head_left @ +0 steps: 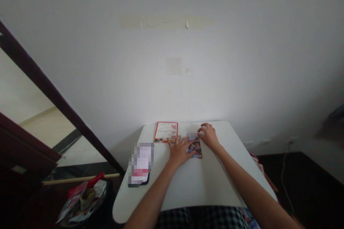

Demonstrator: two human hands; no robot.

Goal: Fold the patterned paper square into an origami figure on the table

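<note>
A small, colourful picture card (195, 146) lies on the white table (206, 182). My left hand (179, 153) rests flat with its fingers spread, the thumb and some fingers over the card's left side. At the upper right corner of the card, my right hand (208, 135) has its fingers curled, with thumb and forefinger pinched at the edge. A red-bordered printed booklet or box (166, 130) with text on its top lies just beyond my left fingertips; I cannot tell which it is.
A phone (141, 164), blurred out in the picture, lies at the table's left side. The white wall (172, 89) stands right behind the table. A lined waste bin (88, 204) with rubbish is on the floor at left. A cable (283, 179) hangs at right.
</note>
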